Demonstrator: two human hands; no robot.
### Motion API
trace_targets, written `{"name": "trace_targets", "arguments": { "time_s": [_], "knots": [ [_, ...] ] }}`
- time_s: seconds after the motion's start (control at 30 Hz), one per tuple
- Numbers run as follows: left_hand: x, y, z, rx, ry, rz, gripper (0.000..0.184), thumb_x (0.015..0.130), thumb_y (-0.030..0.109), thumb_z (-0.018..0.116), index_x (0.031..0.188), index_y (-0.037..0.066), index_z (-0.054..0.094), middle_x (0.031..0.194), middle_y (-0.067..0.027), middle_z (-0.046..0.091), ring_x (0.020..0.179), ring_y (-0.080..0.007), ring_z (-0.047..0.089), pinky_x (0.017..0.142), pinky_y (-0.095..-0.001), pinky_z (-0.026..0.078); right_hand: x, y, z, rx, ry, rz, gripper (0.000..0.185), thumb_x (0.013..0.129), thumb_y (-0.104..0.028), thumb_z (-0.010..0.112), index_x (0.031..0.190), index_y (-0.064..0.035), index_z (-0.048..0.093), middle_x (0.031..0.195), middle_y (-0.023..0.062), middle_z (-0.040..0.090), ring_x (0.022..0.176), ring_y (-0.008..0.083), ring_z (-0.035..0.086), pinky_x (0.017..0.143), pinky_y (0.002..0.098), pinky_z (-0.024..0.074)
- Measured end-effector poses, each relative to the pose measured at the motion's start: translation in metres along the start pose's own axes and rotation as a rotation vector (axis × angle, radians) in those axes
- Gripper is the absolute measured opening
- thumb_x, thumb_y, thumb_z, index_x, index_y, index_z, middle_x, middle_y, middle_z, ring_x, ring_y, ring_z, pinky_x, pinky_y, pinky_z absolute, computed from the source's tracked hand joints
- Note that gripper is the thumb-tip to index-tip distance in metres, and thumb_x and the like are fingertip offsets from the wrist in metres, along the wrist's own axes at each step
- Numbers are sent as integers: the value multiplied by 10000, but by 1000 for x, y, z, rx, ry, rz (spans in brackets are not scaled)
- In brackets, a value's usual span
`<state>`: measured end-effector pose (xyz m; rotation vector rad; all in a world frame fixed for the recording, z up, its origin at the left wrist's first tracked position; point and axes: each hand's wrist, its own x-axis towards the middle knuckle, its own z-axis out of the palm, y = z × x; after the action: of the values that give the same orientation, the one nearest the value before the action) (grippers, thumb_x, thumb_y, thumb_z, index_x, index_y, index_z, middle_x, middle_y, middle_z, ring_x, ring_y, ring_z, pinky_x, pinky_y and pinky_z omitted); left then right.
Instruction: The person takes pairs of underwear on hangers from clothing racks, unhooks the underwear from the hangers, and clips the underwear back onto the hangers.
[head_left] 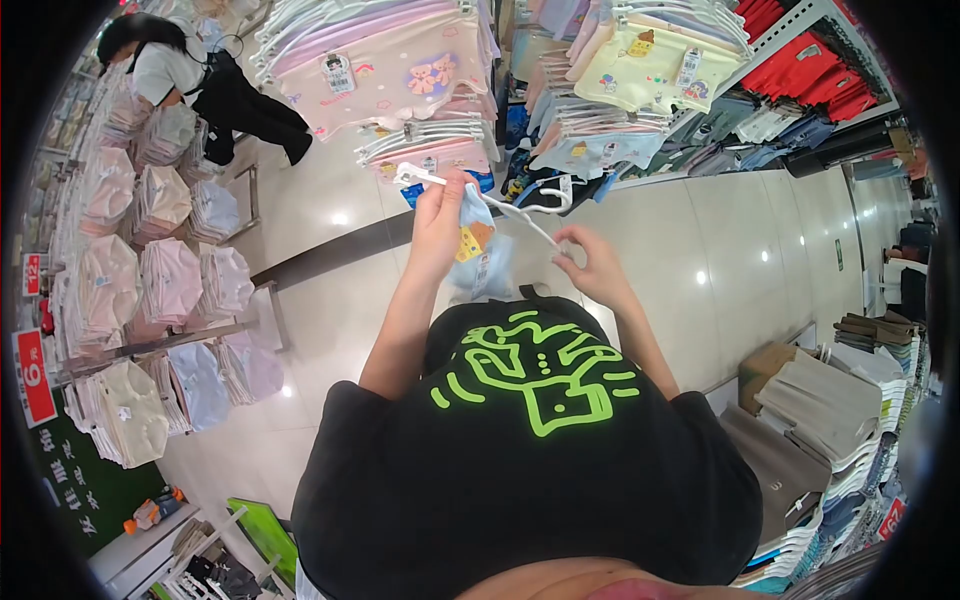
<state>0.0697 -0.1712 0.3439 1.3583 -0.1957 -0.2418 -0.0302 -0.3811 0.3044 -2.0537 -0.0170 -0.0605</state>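
Note:
A white plastic hanger [512, 212] is held up in front of my chest, its hook toward the rack. My left hand [440, 222] is closed on the hanger's left part and on the upper edge of light blue underpants [487, 268]. The underpants have a yellow cheese print and a price tag, and hang down from the left hand, partly blurred. My right hand [592, 268] is at the hanger's right end, thumb and forefinger apart around the tip; it holds no cloth.
Racks ahead carry pink underpants [385, 80] and yellow underpants [655, 65] on hangers. More underpants [110, 275] hang on the left wall, with a red price sign [35, 375]. Another person [215, 85] bends at the upper left. Folded grey clothes [830, 400] are at the right.

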Motion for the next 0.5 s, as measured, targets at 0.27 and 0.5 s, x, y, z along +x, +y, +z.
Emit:
{"name": "trace_targets", "arguments": {
  "time_s": [0.27,0.5],
  "knots": [
    [-3,-4,19,-10,-12,-25,307,934,275,435,816,21,559,714,-3,526,648,-52,462,585,-205,379,30,-29,18,515,-154,82,162,813,-82,591,952,-3,570,760,2,584,651,67,547,574,239,434],
    [-5,-30,-24,-88,308,-224,208,886,207,536,942,11,498,727,-23,558,614,-51,496,518,-186,392,135,12,47,-179,-103,-49,200,746,-184,627,847,-12,649,615,143,575,547,269,551,535,345,408]
  ]
}}
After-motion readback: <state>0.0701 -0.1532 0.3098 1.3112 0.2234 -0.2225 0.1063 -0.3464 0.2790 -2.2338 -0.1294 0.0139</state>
